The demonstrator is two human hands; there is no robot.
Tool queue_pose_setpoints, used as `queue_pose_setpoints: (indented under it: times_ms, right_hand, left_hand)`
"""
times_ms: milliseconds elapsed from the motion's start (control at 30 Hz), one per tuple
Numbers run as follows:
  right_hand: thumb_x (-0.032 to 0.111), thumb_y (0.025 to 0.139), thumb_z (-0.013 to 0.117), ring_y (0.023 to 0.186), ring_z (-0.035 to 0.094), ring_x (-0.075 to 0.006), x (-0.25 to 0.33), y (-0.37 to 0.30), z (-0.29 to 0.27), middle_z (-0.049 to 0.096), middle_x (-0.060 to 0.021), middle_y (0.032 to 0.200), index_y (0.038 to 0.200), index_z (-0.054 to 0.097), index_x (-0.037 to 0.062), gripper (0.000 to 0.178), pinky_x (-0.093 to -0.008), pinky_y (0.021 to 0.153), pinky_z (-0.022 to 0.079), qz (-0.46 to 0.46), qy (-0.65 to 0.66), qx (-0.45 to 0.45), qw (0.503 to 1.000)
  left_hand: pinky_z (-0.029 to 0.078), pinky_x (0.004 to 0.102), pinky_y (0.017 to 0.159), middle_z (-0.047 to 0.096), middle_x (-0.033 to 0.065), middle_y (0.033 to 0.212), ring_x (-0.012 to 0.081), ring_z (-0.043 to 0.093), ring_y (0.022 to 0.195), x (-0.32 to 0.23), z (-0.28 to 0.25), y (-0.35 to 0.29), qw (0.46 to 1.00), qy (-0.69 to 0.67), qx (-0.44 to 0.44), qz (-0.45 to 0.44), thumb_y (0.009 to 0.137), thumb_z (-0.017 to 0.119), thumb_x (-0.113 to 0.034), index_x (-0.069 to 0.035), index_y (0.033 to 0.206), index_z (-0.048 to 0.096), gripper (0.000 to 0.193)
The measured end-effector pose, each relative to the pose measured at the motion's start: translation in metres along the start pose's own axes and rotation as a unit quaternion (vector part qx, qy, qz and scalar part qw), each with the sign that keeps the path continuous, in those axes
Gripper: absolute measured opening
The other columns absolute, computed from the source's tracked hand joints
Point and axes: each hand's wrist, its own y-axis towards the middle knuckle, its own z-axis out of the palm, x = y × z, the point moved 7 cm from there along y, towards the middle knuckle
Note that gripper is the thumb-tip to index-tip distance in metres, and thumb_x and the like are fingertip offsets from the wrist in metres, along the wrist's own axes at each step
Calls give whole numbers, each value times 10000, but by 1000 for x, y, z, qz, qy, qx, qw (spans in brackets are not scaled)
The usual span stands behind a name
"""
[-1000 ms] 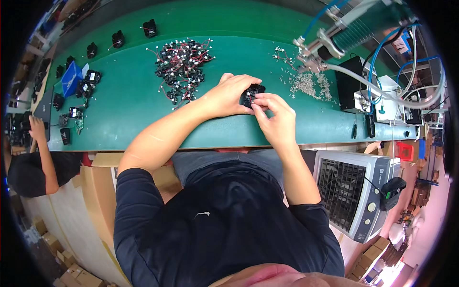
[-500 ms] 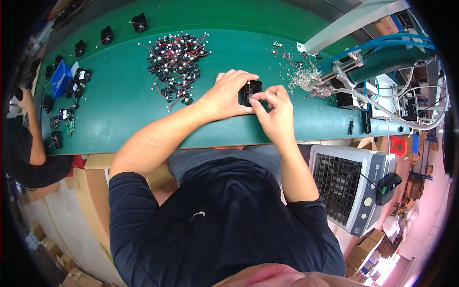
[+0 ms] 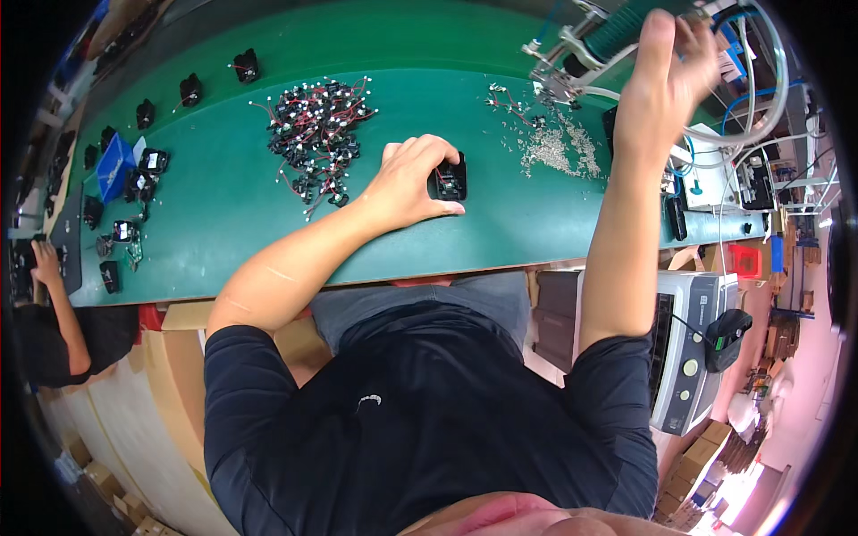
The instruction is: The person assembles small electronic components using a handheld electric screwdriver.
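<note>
My left hand (image 3: 413, 186) is curled around a small black plastic housing (image 3: 453, 181) on the green bench, thumb on the near side and fingers on the far side. Wires and small parts show inside the housing's open top. My right hand (image 3: 666, 85), blurred by motion, is raised at the upper right on a green-bodied power screwdriver (image 3: 612, 31) with a metal front end. The hand hides part of that body, and its exact grip is smeared. A scatter of small silver screws (image 3: 556, 150) lies below the tool.
A heap of black parts with red wires (image 3: 317, 134) lies beyond my left forearm. Several black housings and a blue bin (image 3: 114, 154) line the left side. Hoses (image 3: 776, 98) hang at the right. At far left is another person's hand (image 3: 46, 263).
My right hand has left the housing and reached up right to the screwdriver, which has shifted up and left, away from the screws. My left hand still holds the housing.
</note>
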Motion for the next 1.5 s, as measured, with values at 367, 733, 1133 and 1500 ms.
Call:
queue_pose_setpoints:
  times_ms: [367,733,1133,1500]
  right_hand:
    - [666,1062,311,697,596,-188,10,-39,41,606,-104,849,1215,529,-1,718,-315,671,505,233,379,4,896]
    - [961,842,177,587,564,-214,2,-99,41,580,-115,666,1249,539,-83,1178,-307,581,481,271,303,1,913]
    - [948,853,145,588,563,-216,10,-105,43,574,-117,666,1233,532,-73,1156,-317,582,484,268,296,35,916]
    - [965,832,141,578,559,-210,1,-101,48,565,-99,654,1211,552,-49,1158,-320,568,483,286,338,26,896]
  left_hand:
    - [373,437,996,583,104,1279,308,551,1196,-2,1,-2,997,65,-1,48,722,900,-386,-120,917,675,399]
    - [366,415,973,590,85,1283,284,549,1189,-2,1,-2,997,75,19,29,713,906,-381,-122,1063,737,467]
    - [362,415,952,612,83,1266,285,569,1136,0,-2,-2,999,34,-17,28,690,919,-343,-104,805,682,356]
    - [391,407,968,645,71,1232,290,592,1161,4,-3,-1,998,59,-1,17,715,913,-361,-92,1053,712,477]
